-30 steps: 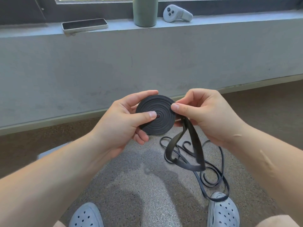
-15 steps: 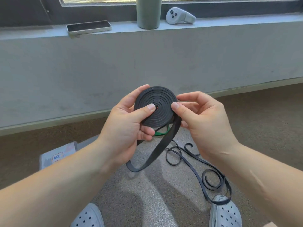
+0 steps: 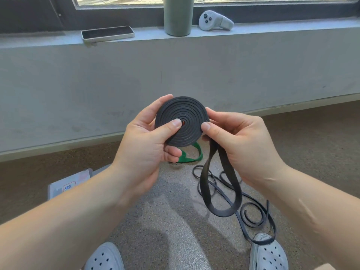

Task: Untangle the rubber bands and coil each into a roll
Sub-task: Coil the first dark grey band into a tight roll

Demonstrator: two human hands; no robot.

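Observation:
A black rubber band wound into a flat spiral roll (image 3: 185,115) is held up in front of me. My left hand (image 3: 148,145) grips the roll, thumb pressed near its centre and fingers behind it. My right hand (image 3: 239,145) pinches the roll's right edge with the thumb, where the unwound tail (image 3: 220,191) of the band hangs down in a loop. On the floor below lie a thin black band (image 3: 255,211) in loose curls and a green band (image 3: 191,154), partly hidden behind my left hand.
A concrete ledge (image 3: 272,30) runs across the back with a phone (image 3: 108,33), a grey-green bottle (image 3: 178,16) and a white controller (image 3: 215,20) on it. A paper packet (image 3: 68,185) lies on the floor at left. My two grey clogs (image 3: 266,254) are at the bottom.
The roll has gained a wrap and risen slightly. The hanging tail has swung from under my left hand to a loop under my right hand. The green band now shows more.

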